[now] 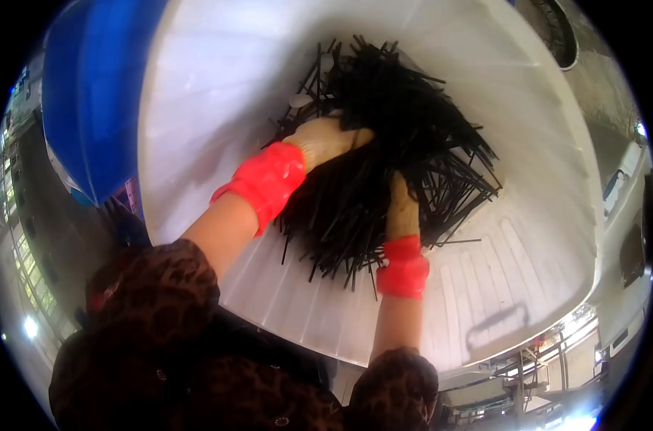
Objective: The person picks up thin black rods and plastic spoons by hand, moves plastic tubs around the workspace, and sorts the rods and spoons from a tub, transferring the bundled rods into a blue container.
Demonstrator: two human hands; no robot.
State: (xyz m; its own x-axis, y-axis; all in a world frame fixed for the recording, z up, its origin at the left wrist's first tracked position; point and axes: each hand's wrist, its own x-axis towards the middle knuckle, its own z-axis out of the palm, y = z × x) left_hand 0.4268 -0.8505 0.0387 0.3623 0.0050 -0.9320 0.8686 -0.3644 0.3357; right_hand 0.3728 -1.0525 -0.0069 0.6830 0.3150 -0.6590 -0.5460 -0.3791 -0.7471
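Note:
A loose heap of thin black rods lies in the bottom of a deep white tub. My left hand, in a beige glove with a red cuff, is closed on a thick bundle of the rods, thumb across them. Lower and to the right, my right hand, gloved and cuffed alike, reaches in under the same bundle and grips it. Its fingertips are hidden among the rods. Left of the bundle, a small pale round piece shows at the heap's edge.
The tub's high, curved wall surrounds both forearms, its near rim close to my body. A blue container stands against the left side. Grey floor shows at the right, with metal framework at lower right.

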